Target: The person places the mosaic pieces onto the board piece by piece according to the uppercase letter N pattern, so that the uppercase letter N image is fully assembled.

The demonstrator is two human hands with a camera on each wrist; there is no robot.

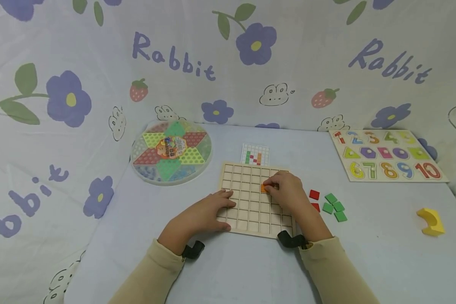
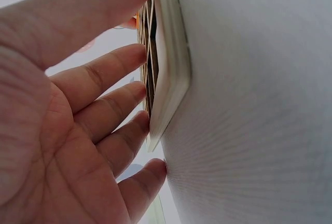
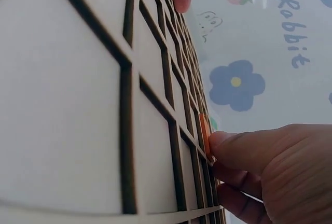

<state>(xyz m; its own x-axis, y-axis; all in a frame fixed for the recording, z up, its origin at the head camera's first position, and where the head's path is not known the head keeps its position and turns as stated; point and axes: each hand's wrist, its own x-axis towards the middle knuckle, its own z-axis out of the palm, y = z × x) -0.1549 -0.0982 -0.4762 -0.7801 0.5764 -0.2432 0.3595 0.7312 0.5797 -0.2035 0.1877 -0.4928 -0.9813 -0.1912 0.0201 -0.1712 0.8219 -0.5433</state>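
Note:
A wooden grid board lies on the table in front of the person. The right hand is over its right part, thumb and fingers pinching a small orange square tile. In the right wrist view the orange tile stands tilted against the grid's ridges, partly covered by the thumb. The left hand rests at the board's left edge with its fingers spread. In the left wrist view those fingers touch the board's edge and hold nothing.
Right of the board lie red tiles and several green tiles. A pattern card touches the board's far side. Further out are a round Chinese checkers set, a number puzzle board and a yellow arch block.

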